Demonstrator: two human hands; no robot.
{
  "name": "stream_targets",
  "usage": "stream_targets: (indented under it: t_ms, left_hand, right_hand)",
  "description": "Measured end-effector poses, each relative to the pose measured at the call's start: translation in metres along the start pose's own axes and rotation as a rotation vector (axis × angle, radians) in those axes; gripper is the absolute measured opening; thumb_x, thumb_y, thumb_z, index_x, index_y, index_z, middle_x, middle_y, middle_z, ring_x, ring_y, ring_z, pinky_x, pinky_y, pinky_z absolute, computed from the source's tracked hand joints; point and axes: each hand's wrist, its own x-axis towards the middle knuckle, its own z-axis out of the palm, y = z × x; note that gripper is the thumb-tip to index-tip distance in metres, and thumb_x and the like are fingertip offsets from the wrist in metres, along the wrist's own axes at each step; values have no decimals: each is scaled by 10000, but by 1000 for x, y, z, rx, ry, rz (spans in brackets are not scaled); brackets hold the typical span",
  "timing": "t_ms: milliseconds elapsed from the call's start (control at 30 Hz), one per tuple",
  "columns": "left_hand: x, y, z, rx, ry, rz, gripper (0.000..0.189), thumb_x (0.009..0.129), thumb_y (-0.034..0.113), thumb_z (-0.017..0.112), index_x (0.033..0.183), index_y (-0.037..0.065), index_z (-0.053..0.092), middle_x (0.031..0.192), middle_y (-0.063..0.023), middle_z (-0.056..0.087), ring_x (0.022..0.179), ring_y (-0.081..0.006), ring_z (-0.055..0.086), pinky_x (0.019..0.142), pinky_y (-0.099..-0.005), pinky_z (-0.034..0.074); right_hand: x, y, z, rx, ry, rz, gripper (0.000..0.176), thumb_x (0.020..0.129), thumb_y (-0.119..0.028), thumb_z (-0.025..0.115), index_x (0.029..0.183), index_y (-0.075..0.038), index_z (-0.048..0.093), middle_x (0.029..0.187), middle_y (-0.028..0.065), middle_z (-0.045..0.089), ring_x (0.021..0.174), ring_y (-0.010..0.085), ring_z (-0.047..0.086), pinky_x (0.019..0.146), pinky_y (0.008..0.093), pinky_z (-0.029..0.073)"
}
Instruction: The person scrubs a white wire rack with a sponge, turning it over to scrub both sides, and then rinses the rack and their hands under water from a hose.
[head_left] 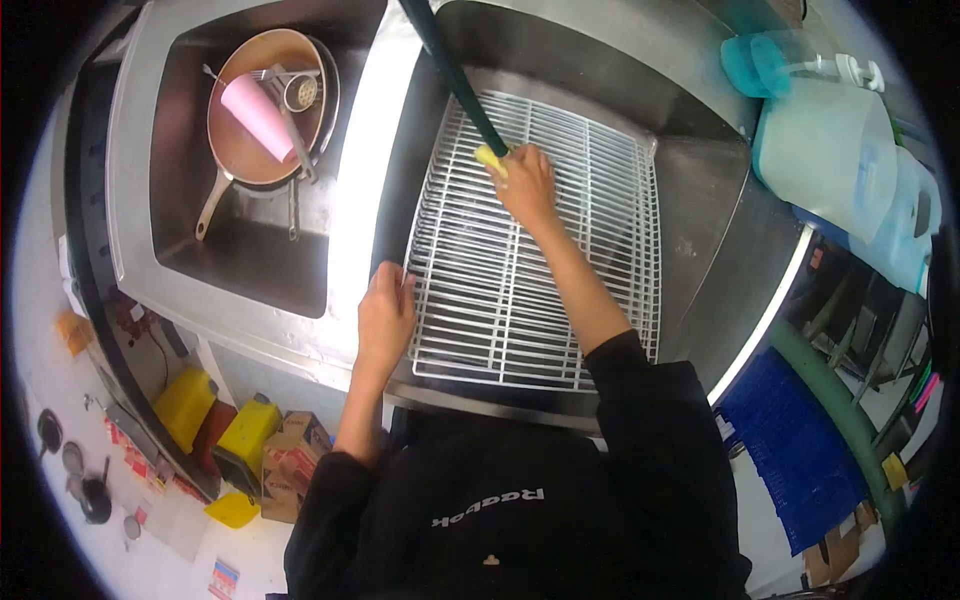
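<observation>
A white wire rack (540, 270) lies in the right basin of a steel sink. My right hand (526, 188) is closed around a yellow sponge (490, 160) on the upper part of the rack. A dark green pole or hose (465, 90) comes down from the top and ends beside that hand. At the rack's left edge, my left hand (388, 312) has its fingers curled on the wire frame.
In the left basin (250, 260), a pan (225, 135) holds a pink cup (258, 117) and utensils. Plastic jugs (825, 140) and a teal bottle (750, 65) stand at the right. Yellow containers (247, 435) and a cardboard box (293, 465) are below left.
</observation>
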Motion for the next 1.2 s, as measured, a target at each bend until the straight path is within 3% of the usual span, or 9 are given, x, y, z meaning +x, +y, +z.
stream_targets:
  t_ms: [100,233,433,667,833,933,1033,1067,1200]
  left_hand:
    - [2,2,1,-38,9,-15,140,870,120,544,867,3,467,708,-180,526,623,-357,525,574,-415,414]
    - [3,-6,5,-72,-3,-58,208,909,197,527,877,-5,488,597,-91,481,538,-159,462,517,-312,392]
    - [3,-14,4,-377,-39,-94,191,918,189,509,882,1,510,624,-65,492,557,-136,452,529,-297,389]
    - [2,-10,2,-429,-62,-129,220,947,205,438,923,-2,510,778,-79,529,747,-132,488,698,-269,407]
    - [8,-19,11,-616,-88,-117,227,959,217,414,944,8,500,834,-72,555,800,-133,513,722,-263,419]
    - [3,-2,2,-728,-153,-271,239,965,237,407,951,15,493,839,-71,559,789,-123,525,702,-257,435]
    - [5,-11,6,-666,-143,-204,258,961,273,421,937,21,473,845,-56,540,753,-113,531,675,-248,453]
    - [5,-11,7,-667,-137,-194,261,960,277,425,929,22,470,848,-54,537,748,-113,532,673,-248,457]
    - [3,2,5,-810,-180,-327,241,958,290,421,987,53,455,846,-50,524,736,-129,536,659,-267,473]
  right_hand:
    - [-2,-20,10,-62,83,7,290,723,-76,577,1008,-25,591,1063,133,516,981,300,453,817,449,359]
    - [-33,-54,10,61,14,-227,276,750,-7,538,1022,-16,584,997,124,529,933,284,493,812,430,385]
    - [-96,-100,-52,334,-181,-572,331,798,-28,539,1126,-58,579,952,114,523,937,224,520,766,396,466]
    - [-28,-92,-8,264,-107,-40,151,813,-59,524,928,14,589,869,156,532,775,309,572,693,386,496]
    - [-97,-129,-35,287,-82,-260,166,798,-42,516,961,-8,512,810,131,517,711,289,580,604,382,504]
    - [-146,-110,-75,255,-37,-517,155,803,-68,574,948,-95,620,806,28,548,723,136,592,523,249,511]
    - [-158,-46,-110,222,-134,-279,129,838,-156,583,959,-135,624,768,16,582,573,91,561,464,199,500]
    - [-163,-15,-109,-37,-253,-57,131,873,-89,506,947,-73,613,827,51,583,613,165,589,487,325,483]
    - [-146,9,-88,13,35,160,153,852,-71,494,976,-54,583,847,86,585,613,207,592,496,345,476]
